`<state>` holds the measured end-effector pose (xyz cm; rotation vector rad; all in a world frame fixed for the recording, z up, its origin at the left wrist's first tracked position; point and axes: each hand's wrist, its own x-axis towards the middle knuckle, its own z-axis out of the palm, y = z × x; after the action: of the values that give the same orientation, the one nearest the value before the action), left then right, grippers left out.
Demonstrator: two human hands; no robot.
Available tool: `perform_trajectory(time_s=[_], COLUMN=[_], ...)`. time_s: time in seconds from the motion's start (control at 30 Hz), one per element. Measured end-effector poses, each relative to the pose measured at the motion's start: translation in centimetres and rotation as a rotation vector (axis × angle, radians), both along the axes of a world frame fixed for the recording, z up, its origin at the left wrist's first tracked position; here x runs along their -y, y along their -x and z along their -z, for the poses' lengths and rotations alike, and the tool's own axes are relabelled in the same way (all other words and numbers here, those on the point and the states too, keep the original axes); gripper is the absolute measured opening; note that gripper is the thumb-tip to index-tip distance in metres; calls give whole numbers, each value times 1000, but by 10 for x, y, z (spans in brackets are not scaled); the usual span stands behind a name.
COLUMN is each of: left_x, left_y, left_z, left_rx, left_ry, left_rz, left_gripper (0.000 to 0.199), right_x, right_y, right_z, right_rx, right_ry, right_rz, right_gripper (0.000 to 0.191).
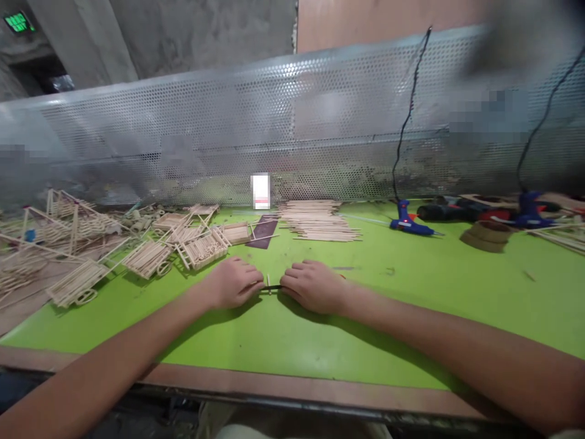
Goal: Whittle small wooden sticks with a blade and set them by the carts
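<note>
My left hand [235, 282] is closed, its fingers curled down at the front middle of the green table. My right hand [315, 286] faces it, closed around a thin dark tool [274, 287]. This narrow black piece bridges the gap between my fingertips; its kind is unclear. A small red bit shows behind my right hand. Across the dark piece lies a short pale wooden stick [269, 278], close to my left fingertips. What my left fingers grip is hidden beneath them. Beyond both hands lies a pile of thin wooden sticks [320, 219].
Small wooden carts [205, 251] and stick frames crowd the left side. A dark flat sheet [264, 231] lies beside the stick pile. On the right are a blue glue gun [414, 227] with a hanging cord, another glue gun [530, 210] and a brown tape roll [487, 236]. A perforated metal screen [228, 134] stands behind.
</note>
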<state>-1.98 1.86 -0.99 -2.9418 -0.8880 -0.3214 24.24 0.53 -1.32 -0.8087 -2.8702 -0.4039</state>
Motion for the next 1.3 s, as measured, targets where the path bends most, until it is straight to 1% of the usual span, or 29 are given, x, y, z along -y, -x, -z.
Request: perform_trajectory(time_s=[0.1, 0.27, 0.43, 0.67, 1.07, 1.17, 1.3], left_x=[-3, -3, -2, 1, 0, 0, 2], left_y=[1, 1, -1, -3, -1, -3, -11], left_z=[-1, -4, -5, -6, -8, -8, -6], left_rx=[69, 35, 58, 34, 41, 48, 78], left_ry=[69, 207, 342, 401, 354, 281, 132], left_rz=[-33, 51, 106, 71, 88, 85, 23], left_gripper=[46, 55, 50, 47, 43, 44, 48], right_x=[0, 0, -2, -2, -4, -4, -4], right_y=[-4, -10, -16, -18, -15, -14, -14], right_z=[-1, -1, -1, -2, -3, -3, -3], right_rx=[0, -20, -83, -96, -78, -64, -64], right_ry=[11, 66, 98, 138, 137, 138, 156], right_rz=[15, 25, -13, -15, 14, 25, 29], right_gripper=[28, 24, 27, 28, 27, 27, 24])
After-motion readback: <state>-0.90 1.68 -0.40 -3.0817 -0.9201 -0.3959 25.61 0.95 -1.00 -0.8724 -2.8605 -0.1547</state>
